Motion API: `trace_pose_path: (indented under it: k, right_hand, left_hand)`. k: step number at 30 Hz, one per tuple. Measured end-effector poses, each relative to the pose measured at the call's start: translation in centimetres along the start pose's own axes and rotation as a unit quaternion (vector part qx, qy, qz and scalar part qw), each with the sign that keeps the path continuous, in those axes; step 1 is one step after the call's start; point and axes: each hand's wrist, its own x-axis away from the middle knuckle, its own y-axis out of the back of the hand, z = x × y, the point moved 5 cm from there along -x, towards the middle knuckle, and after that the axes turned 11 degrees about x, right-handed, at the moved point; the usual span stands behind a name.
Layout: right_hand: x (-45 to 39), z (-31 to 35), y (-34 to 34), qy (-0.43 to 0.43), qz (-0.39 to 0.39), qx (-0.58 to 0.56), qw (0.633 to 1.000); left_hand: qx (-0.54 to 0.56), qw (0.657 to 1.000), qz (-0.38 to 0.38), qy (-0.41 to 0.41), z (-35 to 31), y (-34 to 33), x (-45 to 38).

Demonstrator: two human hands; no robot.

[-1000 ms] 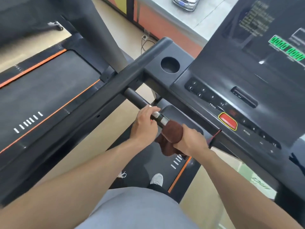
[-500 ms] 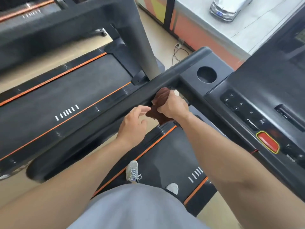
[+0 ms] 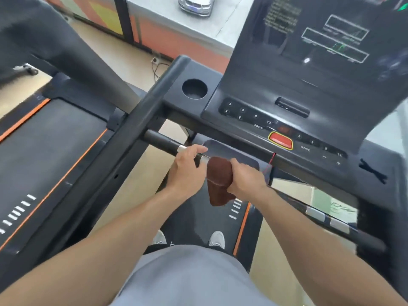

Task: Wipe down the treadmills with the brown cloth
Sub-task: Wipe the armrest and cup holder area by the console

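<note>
From the head camera, a person is standing on a treadmill (image 3: pixel 198 219) and looking down at 2 bare arms. The right hand (image 3: pixel 245 176) is curling its fingers around the brown cloth (image 3: pixel 219 173) and squeezing it onto the black handle bar (image 3: pixel 163 143). The cloth is wrapping over the bar, and its loose end is hanging down below the hand. The left hand (image 3: pixel 187 167) is sitting just beside the cloth, on its left. Its fingers are curling over the top of the bar and holding it, right where a shiny silver band is showing.

The bar is sticking out from the long black side rail (image 3: pixel 123 146) and running under the control panel (image 3: pixel 265 120). On the panel, a red button (image 3: pixel 280 140) with a yellow edge is sitting among small number keys. A round cup hole (image 3: pixel 194 89) is sitting at the panel's left corner. A big dark screen (image 3: pixel 320 36) is standing up behind the panel.

Another treadmill (image 3: pixel 44 155) with orange stripes is lying to the left. 2 light shoes (image 3: pixel 217 238) are peeking out below gray shorts (image 3: pixel 187 277). A silver car (image 3: pixel 196 4) is showing far off at the top.
</note>
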Motion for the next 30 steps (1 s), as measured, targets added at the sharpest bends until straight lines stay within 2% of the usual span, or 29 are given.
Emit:
trace_pose_path:
  k: [3,6,7,10,11,13,15,18,20,22,24,25,28,30]
  right_hand:
    - [1.0,1.1,-0.7,0.006,-0.063,-0.015,0.998]
    - [2.9,1.1,-1.2,0.04,-0.062,-0.053,0.996]
    - [3.5,0.9,-1.0,0.035,-0.057,-0.09,0.994]
    - [5.4,-0.3,-0.3,-0.045,-0.102,-0.175,0.978]
    - [6.2,-0.5,-0.3,-0.059,-0.103,-0.192,0.974]
    - [7.5,-0.3,-1.0,-0.055,-0.09,-0.207,0.973]
    - [8.4,-0.2,-1.7,-0.059,-0.09,-0.231,0.967]
    - [9.0,-0.1,-2.1,-0.098,-0.111,-0.346,0.927]
    - [9.5,-0.1,-2.0,-0.129,-0.155,-0.432,0.879]
    - [10.2,-0.6,-1.7,-0.174,-0.204,-0.536,0.801]
    - [10.6,-1.2,-1.9,-0.215,-0.218,-0.62,0.723]
    - [10.7,-1.5,-2.1,-0.23,-0.212,-0.64,0.702]
    - [11.0,-2.5,-2.8,-0.228,-0.162,-0.667,0.691]
    - [11.4,-3.1,-2.9,-0.192,-0.109,-0.707,0.671]
  left_hand:
    - [-0.036,0.999,0.007,-0.015,-0.4,0.3,-1.6]
    - [-0.13,0.99,0.047,-0.011,-0.4,-0.4,-4.2]
    - [-0.207,0.975,0.076,-0.011,-0.4,-1.2,-5.0]
    - [-0.413,0.888,0.2,0.029,0.3,-4.0,-6.7]
    - [-0.44,0.866,0.235,0.04,0.5,-4.8,-7.0]
    - [-0.446,0.847,0.286,0.047,0.5,-6.4,-7.3]
    - [-0.403,0.859,0.313,0.034,-0.2,-7.9,-7.2]
    - [-0.318,0.91,0.265,-0.008,-0.6,-8.7,-6.9]
    - [-0.208,0.954,0.21,-0.05,-0.8,-8.1,-5.6]
    - [-0.044,0.98,0.183,-0.065,-0.8,-7.1,-3.4]
    - [0.061,0.98,0.181,-0.051,-1.0,-6.3,-1.2]
    - [0.088,0.977,0.192,-0.04,-1.3,-6.1,-0.1]
    - [0.156,0.962,0.22,-0.043,-3.4,-5.8,2.2]
    - [0.182,0.955,0.228,-0.06,-5.7,-5.9,3.4]
